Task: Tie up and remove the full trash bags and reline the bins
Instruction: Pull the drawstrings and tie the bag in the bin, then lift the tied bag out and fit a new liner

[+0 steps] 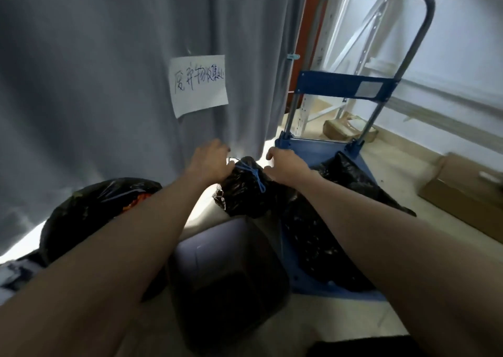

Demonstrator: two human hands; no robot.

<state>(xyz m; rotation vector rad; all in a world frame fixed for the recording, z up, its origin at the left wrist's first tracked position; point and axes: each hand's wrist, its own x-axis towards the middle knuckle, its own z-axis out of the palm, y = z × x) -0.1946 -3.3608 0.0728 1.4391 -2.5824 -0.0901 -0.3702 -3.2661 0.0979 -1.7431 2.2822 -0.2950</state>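
A black trash bag [242,193], gathered at the neck with a blue drawstring [251,173], sits above the far rim of a dark bin [226,275] whose inside looks bare and unlined. The left hand [211,159] grips the bag's neck from the left, fingers curled over the drawstring. The right hand [285,163] rests on the bag's right side with fingers bent; whether it truly pinches the plastic cannot be told. The two hands are close together, one at each side of the knot. Just right of the bin, a second black bag [340,220] lies on the deck of a blue hand trolley [345,84]. Left of the bin a third black bag [95,215] sits on the floor, something orange showing through. Behind hangs a grey curtain [95,71] bearing a handwritten paper sign [198,84]; flat cardboard [462,193] lies at right
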